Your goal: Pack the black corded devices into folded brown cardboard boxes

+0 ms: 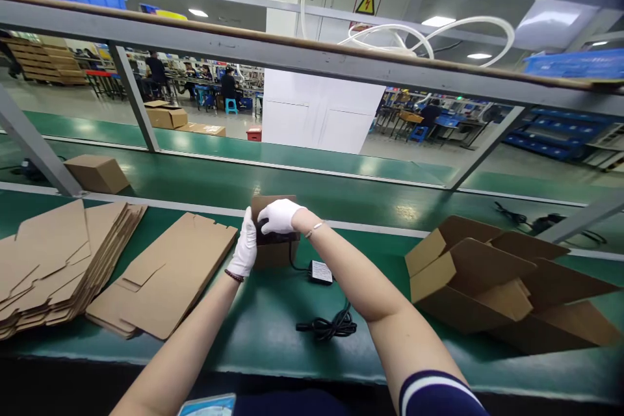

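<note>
My left hand (245, 248), in a white glove, is held against the left side of a small cardboard box (275, 256) with its top open. My right hand (279, 216), gloved too, reaches over the box's opening with its fingers curled. Something dark shows under those fingers, but its kind is hidden. From there a black cable (291, 259) runs over the box's front wall to a black power adapter (320, 272) with a white label, lying right of the box. A coiled black power cord (331, 326) lies nearer to me.
Flat cardboard blanks (168, 273) and a taller stack (58, 253) lie at left. Several open boxes (478, 279) stand at right. A closed box (97, 173) sits at back left. A metal shelf beam (312, 55) crosses above the green table (273, 344).
</note>
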A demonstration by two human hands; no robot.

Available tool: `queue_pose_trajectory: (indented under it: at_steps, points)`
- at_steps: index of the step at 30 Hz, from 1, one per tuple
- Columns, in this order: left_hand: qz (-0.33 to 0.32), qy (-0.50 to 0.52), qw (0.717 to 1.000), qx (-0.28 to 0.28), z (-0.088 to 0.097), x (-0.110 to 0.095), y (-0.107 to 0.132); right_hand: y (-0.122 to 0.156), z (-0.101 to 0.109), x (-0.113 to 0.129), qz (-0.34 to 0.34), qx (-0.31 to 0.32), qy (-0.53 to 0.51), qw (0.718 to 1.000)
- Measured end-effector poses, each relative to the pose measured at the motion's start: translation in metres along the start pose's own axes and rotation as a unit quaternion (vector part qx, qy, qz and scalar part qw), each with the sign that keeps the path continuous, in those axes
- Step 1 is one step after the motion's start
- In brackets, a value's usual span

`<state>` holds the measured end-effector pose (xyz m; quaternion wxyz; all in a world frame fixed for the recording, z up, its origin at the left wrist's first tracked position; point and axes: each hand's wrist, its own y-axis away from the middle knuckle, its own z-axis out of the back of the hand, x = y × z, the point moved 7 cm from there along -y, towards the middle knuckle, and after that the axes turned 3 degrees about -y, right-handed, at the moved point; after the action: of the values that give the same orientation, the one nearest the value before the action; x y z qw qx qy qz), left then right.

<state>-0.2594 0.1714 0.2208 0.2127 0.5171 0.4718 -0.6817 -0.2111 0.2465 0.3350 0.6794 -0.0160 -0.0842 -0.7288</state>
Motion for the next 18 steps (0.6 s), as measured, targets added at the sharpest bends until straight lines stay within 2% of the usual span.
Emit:
queue_pose_trajectory:
  at_steps: [2, 4, 7, 10, 13, 15, 16, 17, 18]
  points:
    - [0.009, -0.002, 1.0, 0.004, -0.008, 0.003, 0.007, -0.01, -0.017, -0.001, -0.008, 0.041, -0.016, 0.999]
    - [0.008, -0.007, 1.0, -0.001, -0.013, 0.004, 0.011, -0.013, -0.034, -0.002, -0.023, 0.056, -0.035, 0.998]
    - [-0.004, -0.016, 1.0, -0.009, -0.017, 0.004, 0.015, -0.007, -0.048, 0.002, -0.035, 0.027, -0.061, 0.997]
    - [-0.01, -0.042, 0.999, -0.008, -0.011, -0.002, 0.017, 0.009, -0.047, 0.001, -0.033, -0.006, -0.072, 0.997]
    - [-0.058, -0.133, 0.988, -0.048, 0.008, -0.031, 0.018, 0.04, -0.035, -0.022, -0.039, -0.062, -0.068, 0.995]
    - [-0.12, -0.198, 0.969, -0.082, 0.015, -0.063, 0.023, 0.075, -0.032, -0.053, -0.097, -0.117, -0.081, 0.985]
    - [-0.156, -0.215, 0.961, -0.079, 0.011, -0.08, 0.026, 0.097, -0.037, -0.073, -0.158, -0.127, -0.093, 0.975]
    - [-0.192, -0.219, 0.955, -0.059, 0.002, -0.094, 0.031, 0.122, -0.05, -0.093, -0.242, -0.103, -0.107, 0.959]
    - [-0.23, -0.214, 0.949, -0.02, -0.014, -0.106, 0.038, 0.146, -0.063, -0.105, -0.284, -0.077, -0.109, 0.95]
